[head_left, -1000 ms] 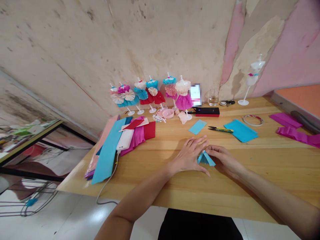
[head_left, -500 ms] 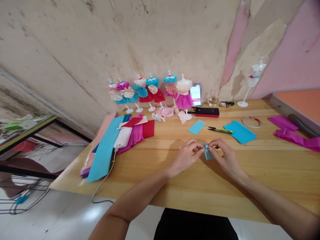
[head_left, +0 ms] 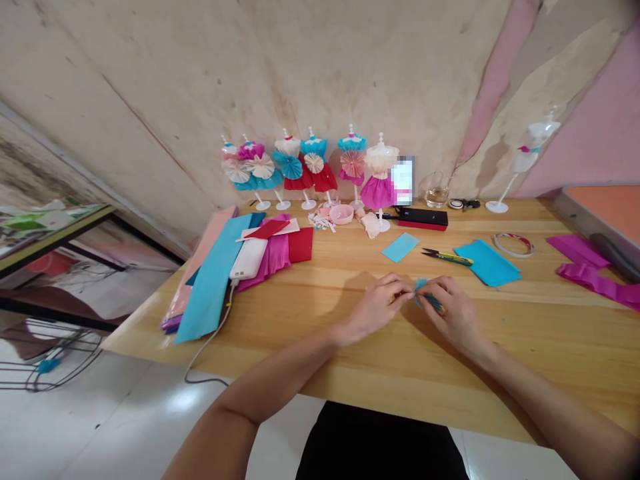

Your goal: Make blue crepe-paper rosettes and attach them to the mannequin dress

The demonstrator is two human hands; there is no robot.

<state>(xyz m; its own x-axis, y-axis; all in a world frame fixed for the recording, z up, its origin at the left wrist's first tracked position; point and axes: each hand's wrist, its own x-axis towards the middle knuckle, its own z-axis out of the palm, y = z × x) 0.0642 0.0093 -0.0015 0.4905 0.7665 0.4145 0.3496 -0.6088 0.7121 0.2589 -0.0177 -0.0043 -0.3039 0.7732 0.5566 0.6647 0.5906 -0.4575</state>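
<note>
Two bare hands work near the front edge of a wooden table [head_left: 545, 327]. Between them is a small folded piece of blue paper [head_left: 424, 296], pinched tight, with its fanned end sticking up. This paper is the reference point for everything below.

Left hand [head_left: 376, 308]: curled closed, fingertips and thumb gripping the paper's left end. Right hand [head_left: 453, 315]: also closed, fingers wrapped over the paper's right side and hiding part of it. Whether the paper touches the table is hard to tell from here.

Beyond the paper, slightly left: a small blue paper rectangle [head_left: 400, 247]. Directly beyond it: yellow-handled thread snips [head_left: 447, 257], lying just beside a larger blue paper sheet [head_left: 486, 263]. Further right of the paper: a ring of tape [head_left: 513, 245] and magenta crepe paper strips [head_left: 600, 280].

Well left of the paper: a white power bank [head_left: 249, 259], lying on a spread of blue, magenta and red paper [head_left: 210, 287], its cable trailing off the table edge.

Far beyond the paper, along the wall: a row of miniature dress mannequins [head_left: 315, 163] in paper skirts — with a pink bowl [head_left: 341, 214], a black-and-red box [head_left: 423, 218] and a glass [head_left: 437, 189] nearby.
</note>
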